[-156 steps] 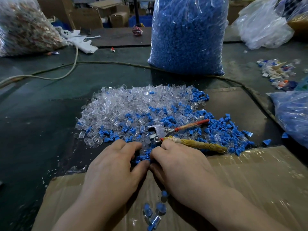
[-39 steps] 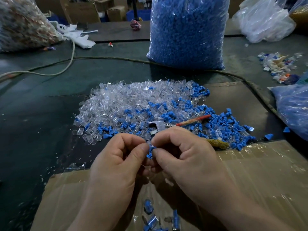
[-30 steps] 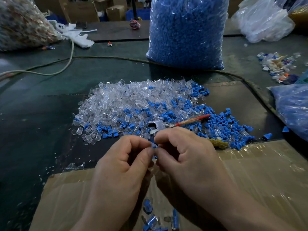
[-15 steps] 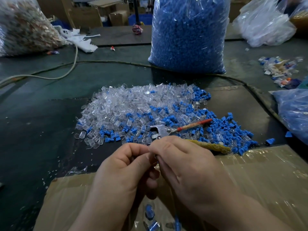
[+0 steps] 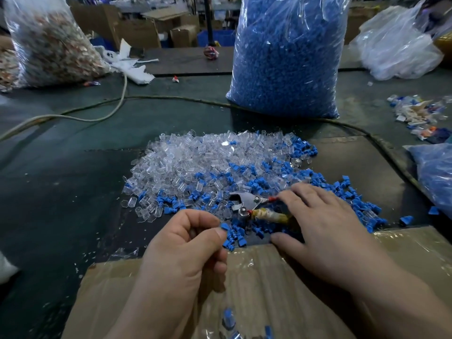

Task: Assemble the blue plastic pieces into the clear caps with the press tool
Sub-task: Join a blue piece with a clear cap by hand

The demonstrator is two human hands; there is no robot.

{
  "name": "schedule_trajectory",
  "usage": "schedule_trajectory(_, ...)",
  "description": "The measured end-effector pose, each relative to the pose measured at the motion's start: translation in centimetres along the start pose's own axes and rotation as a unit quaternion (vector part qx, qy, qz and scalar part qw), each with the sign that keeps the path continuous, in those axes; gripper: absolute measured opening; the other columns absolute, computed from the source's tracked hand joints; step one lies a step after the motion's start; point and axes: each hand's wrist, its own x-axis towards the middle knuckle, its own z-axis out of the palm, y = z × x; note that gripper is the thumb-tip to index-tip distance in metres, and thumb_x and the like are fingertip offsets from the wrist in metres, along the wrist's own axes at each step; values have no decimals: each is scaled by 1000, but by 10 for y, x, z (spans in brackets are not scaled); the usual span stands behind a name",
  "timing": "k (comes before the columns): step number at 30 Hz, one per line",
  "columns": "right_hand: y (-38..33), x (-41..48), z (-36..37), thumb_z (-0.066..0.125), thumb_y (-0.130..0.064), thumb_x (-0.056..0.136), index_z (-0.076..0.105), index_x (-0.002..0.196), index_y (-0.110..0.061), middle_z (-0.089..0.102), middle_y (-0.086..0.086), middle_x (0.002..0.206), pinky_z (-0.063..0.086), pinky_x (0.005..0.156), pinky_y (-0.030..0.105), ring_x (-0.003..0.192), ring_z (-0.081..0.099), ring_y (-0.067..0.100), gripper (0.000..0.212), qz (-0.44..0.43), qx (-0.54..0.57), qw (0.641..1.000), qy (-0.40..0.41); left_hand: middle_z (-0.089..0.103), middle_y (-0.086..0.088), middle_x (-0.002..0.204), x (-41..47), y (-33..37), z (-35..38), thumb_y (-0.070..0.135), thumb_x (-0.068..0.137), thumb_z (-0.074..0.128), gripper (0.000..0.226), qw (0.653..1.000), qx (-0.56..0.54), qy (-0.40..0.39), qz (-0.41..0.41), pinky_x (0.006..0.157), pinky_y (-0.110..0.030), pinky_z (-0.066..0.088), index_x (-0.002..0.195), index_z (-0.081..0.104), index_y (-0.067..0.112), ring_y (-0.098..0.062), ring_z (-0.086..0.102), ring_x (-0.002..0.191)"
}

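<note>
Blue piece: pinched by left hand; right hand has let go, fingers spread over press tool; pressing likely next.

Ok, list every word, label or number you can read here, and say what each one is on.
No text can be read.
Blue bag: no print shows.
Boxes at the back: any marks are too blurred.
Press tool: no marking shows.
Blue piece in the left hand: no marking shows.
Scraps at far right: too small to tell.
</note>
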Motion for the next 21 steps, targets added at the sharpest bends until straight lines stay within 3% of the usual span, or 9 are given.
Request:
schedule_trajectory(5, 0, 8, -5, 31, -77, 73, 32, 133, -43, 40, -17, 136, 33, 103, 37, 122, 34, 16, 69, -12, 0, 1000, 8, 56, -13, 51, 0, 4, 0, -4, 86, 65, 37, 1000, 17, 10, 8, 37, -26, 42, 65, 71, 25, -19, 50, 39)
schedule_trajectory(10, 4, 10, -1, 26, -78, 71, 23, 137, -42, 30, -16, 141, 28, 109, 38, 129, 30, 15, 75, -16, 24, 1000, -11, 55, -12, 49, -1, 5, 1, -7, 87, 62, 39, 1000, -3, 2, -6, 34, -23, 43, 63, 70, 23, -18, 49, 37)
schedule_trajectory(13, 4, 10, -3, 18, -79, 67, 26, 137, -42, 40, -17, 138, 27, 108, 38, 126, 35, 16, 79, -18, 8, 1000, -12, 55, -12, 50, 0, 4, 2, -8, 87, 62, 35, 1000, -9, 6, -4, 34, -23, 43, 65, 69, 19, -18, 49, 38)
schedule_trajectory(16, 1, 10, -4, 22, -77, 68, 37, 132, -41, 50, -16, 125, 28, 105, 37, 116, 42, 15, 75, -12, -5, 1000, 8, 56, -11, 50, 1, 2, 0, -7, 86, 63, 39, 1000, -5, 6, -2, 35, -23, 43, 62, 70, 23, -17, 50, 39)
schedule_trajectory(21, -5, 2, -16, 28, -66, 72, 50, 118, -37, 52, -12, 98, 37, 87, 35, 93, 44, 14, 58, 13, 30, 996, 83, 58, -10, 54, -1, 7, -1, 9, 65, 71, 14, 999, -31, -2, 8, 34, -24, 43, 67, 72, 23, -16, 52, 42)
